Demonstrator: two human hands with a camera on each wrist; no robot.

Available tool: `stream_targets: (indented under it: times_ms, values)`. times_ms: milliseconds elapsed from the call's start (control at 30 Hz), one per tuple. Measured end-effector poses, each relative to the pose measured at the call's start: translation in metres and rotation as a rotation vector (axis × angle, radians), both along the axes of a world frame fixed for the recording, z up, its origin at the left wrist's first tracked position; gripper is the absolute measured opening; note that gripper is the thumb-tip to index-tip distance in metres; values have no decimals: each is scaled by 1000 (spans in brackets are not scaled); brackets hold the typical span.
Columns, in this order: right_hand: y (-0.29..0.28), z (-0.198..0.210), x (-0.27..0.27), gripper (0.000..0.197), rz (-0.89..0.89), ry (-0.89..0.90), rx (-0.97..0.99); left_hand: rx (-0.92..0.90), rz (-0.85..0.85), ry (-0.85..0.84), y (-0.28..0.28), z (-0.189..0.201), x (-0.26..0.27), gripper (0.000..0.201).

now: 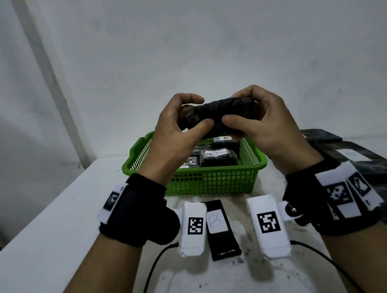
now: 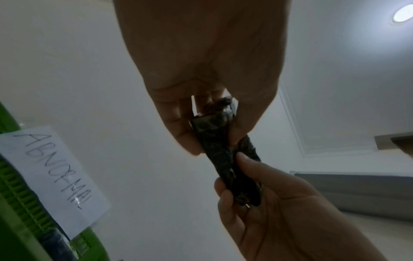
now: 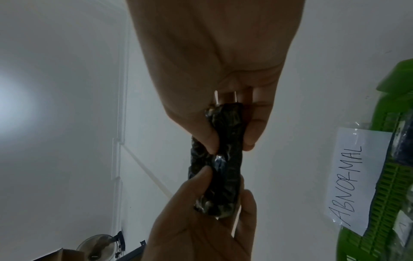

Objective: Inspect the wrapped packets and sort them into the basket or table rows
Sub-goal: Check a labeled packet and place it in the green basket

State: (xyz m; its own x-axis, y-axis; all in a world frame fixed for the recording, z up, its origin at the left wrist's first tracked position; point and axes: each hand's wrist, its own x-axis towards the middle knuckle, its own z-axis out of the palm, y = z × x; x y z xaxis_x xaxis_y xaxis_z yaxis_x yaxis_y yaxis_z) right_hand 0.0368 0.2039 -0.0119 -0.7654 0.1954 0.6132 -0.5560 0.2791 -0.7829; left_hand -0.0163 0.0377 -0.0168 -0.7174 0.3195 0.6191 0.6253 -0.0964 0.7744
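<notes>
Both hands hold one black wrapped packet (image 1: 220, 112) crosswise in the air above the green basket (image 1: 213, 183). My left hand (image 1: 192, 112) pinches its left end between thumb and curled fingers, and my right hand (image 1: 244, 108) pinches the right end the same way. In the left wrist view the left hand (image 2: 214, 139) grips the top of the crinkled packet (image 2: 223, 150). The right wrist view shows the right hand (image 3: 230, 141) on the packet (image 3: 221, 159), thumbs close together at its middle. Several wrapped packets (image 1: 218, 158) lie in the basket, one labelled A.
A white label reading ABNORMAL (image 2: 53, 176) is fixed to the basket's outer wall. A black packet labelled B (image 1: 220, 228) lies on the white table (image 1: 56, 222) in front of the basket. More black packets (image 1: 358, 156) lie at the right. A wall stands close behind.
</notes>
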Motion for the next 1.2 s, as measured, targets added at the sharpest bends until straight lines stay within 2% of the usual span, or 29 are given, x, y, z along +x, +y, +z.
stream_targets:
  times_ms: [133, 233, 300, 400, 533, 700, 900, 967, 1067, 1133, 1200]
  values:
    - [4, 0, 0, 31, 57, 30, 64, -64, -82, -159, -4, 3, 2, 14]
    - [7, 0, 0, 37, 121, -76, 46, -42, -100, -193, -6, 3, -2, 3]
    - [8, -1, -1, 32, 147, -159, -10, -25, -108, -171, -6, 2, -5, 7]
    - [6, -1, -3, 12, 100, -195, 8, 8, -108, -170, -3, 1, -5, 9]
    - [4, -3, -3, 17, -24, -121, 33, -27, -58, -110, 0, -2, -3, 6]
    - [2, -7, -6, 18, -119, -34, 91, -57, 10, -72, 3, -4, -3, 15]
    - [6, -4, 0, 25, -82, 33, 200, -186, -98, -331, -4, 5, 1, 15]
    - [10, -3, 2, 25, -47, 12, 220, -118, -118, -354, -6, 7, 2, 11]
    - [14, -3, 3, 38, 19, -121, 164, -45, -110, -268, -6, 5, 0, 15]
    - [15, -3, 0, 31, 39, -195, 68, -41, -121, -210, -6, 4, 0, 20]
    - [15, -3, -1, 22, 17, -202, 53, -45, -120, -181, -7, 4, 0, 19]
